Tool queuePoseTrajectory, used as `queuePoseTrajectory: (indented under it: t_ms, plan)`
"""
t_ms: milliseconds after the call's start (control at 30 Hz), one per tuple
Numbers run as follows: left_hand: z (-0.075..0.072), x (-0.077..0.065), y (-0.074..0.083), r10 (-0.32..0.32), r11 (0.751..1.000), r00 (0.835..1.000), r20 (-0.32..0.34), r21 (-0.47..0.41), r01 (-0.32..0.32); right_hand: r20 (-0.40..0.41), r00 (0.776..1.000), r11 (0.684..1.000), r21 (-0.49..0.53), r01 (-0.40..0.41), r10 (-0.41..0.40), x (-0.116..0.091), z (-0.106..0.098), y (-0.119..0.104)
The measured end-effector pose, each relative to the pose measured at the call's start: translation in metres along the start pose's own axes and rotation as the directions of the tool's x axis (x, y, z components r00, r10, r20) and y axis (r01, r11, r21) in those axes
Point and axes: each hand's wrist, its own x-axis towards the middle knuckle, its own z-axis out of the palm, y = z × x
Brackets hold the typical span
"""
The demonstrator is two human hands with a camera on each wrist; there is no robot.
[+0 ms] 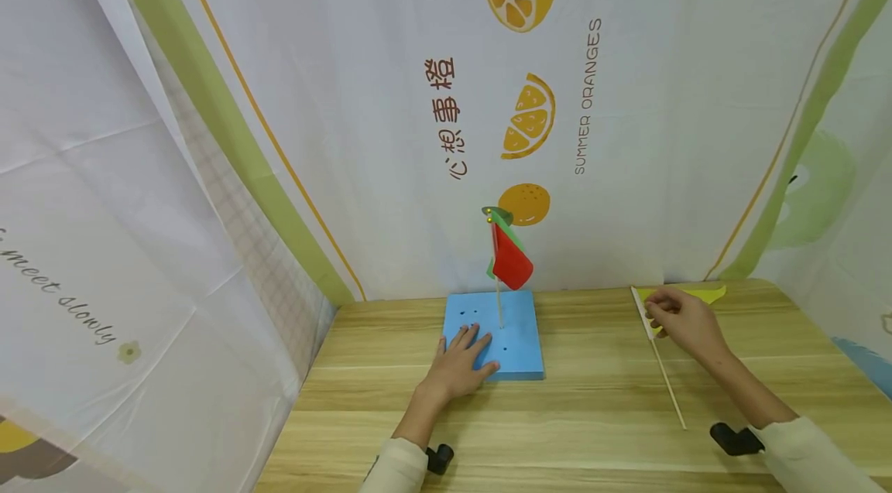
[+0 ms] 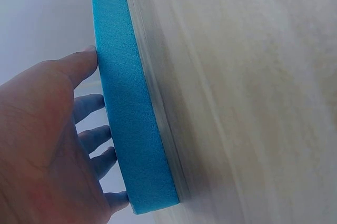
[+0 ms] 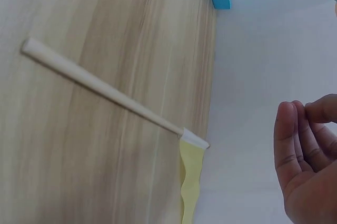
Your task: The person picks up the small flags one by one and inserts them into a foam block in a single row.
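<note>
My left hand [image 1: 454,371] rests on a flat blue foam block [image 1: 521,361], fingers spread over its top. From the left wrist, the block's side [image 2: 129,103] shows along the table edge. A red flag [image 1: 512,261] stands upright on a thin stick in the block, with a green flag [image 1: 491,270] partly hidden behind it. Small holes dot the block's top. To the right, a yellow flag [image 1: 709,295] lies on the table, its wooden stick [image 3: 102,86] pointing toward the near side. Over that flag hovers my right hand [image 1: 686,323], thumb near bent fingertips, with nothing between them.
A wood-grain table [image 1: 592,400] carries everything. Behind it hangs a white cloth [image 1: 362,129] printed with oranges and lettering, and more cloth [image 1: 139,261] hangs at the left. Black wrist mounts [image 1: 735,439] sit by both sleeves.
</note>
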Motion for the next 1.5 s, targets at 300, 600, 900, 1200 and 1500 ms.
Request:
queuePoseTrajectory:
  t_ms: [300,600,900,1200,1500]
  plan:
    - [0.000,0.000,0.000,0.001,1.000,1.000,-0.002,0.001,-0.001,0.033,0.997,0.998,-0.015,-0.066,0.066,-0.006,-0.006,0.009]
    - [0.000,-0.001,0.000,0.005,1.000,1.000,-0.008,-0.004,-0.005,0.051,0.994,0.994,-0.055,-0.097,0.100,-0.012,-0.007,0.022]
    - [0.001,-0.001,0.000,0.004,1.000,1.000,-0.010,0.004,-0.004,0.100,0.985,0.987,-0.094,-0.129,0.138,-0.018,-0.004,0.034]
    - [0.001,-0.001,0.000,0.002,1.000,1.000,-0.012,0.004,-0.002,0.145,0.975,0.967,-0.219,-0.134,0.168,-0.020,-0.001,0.043]
    - [0.003,0.001,-0.002,0.004,1.000,1.000,-0.007,0.016,-0.004,0.187,0.960,0.959,-0.231,-0.164,0.209,-0.025,0.003,0.049]
